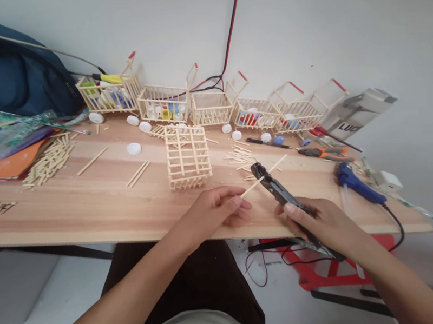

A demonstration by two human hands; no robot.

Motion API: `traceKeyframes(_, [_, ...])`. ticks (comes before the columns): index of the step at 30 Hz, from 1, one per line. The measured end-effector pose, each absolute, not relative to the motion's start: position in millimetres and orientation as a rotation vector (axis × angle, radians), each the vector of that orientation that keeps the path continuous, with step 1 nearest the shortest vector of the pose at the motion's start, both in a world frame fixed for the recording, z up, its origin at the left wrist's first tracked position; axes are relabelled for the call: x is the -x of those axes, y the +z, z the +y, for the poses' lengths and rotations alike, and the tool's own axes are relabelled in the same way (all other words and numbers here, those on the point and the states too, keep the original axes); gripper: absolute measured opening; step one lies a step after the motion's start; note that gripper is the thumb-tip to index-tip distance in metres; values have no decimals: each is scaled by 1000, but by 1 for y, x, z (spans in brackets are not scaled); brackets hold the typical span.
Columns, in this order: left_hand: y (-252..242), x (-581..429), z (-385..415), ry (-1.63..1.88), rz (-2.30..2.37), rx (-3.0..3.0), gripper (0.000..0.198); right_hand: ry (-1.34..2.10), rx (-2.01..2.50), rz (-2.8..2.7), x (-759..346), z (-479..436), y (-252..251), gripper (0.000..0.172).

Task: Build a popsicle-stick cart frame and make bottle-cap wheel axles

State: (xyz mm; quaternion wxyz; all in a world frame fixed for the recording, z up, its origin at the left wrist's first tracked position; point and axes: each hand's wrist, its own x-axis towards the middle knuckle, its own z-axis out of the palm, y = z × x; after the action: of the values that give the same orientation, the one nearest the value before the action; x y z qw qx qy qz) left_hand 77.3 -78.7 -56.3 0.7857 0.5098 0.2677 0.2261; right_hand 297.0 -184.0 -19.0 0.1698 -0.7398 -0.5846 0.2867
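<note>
My left hand [222, 210] pinches one end of a thin wooden stick [276, 164] above the front of the table. In my right hand [320, 222] is a dark crimping-style hand tool [281, 190], its fingers wrapped round the handles. The stick crosses the jaws at the tool's head, and its far end sticks out to the right. Whether the jaws touch the stick I cannot tell. Just beyond my left hand stands a small basket frame [186, 156] built of sticks. Short cut sticks [240, 156] lie behind the tool's head.
Along the wall stand several stick-built carts [111, 94] with red-tipped handles, some holding bottle caps. A pile of sticks [49, 158] lies left, near an orange folder [6, 162]. To the right are orange-handled pliers [326, 154] and a blue glue gun [359, 183] with its cord hanging off the edge.
</note>
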Motion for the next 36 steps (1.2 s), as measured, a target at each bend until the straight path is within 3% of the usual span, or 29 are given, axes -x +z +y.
traceKeyframes(5, [-54, -90, -80, 630, 672, -1628, 22, 851, 2078, -1702, -282, -183, -16, 52])
traceKeyframes(9, [-53, -90, -82, 713, 703, -1790, 26, 871, 2047, -1722, -277, -182, -15, 51])
traceKeyframes(22, [-44, -85, -85, 707, 738, -1800, 26, 1001, 1937, -1788, -273, -178, -8, 50])
traceKeyframes(36, [-55, -86, -78, 758, 802, -1884, 26, 762, 2060, -1861, -267, -165, -15, 47])
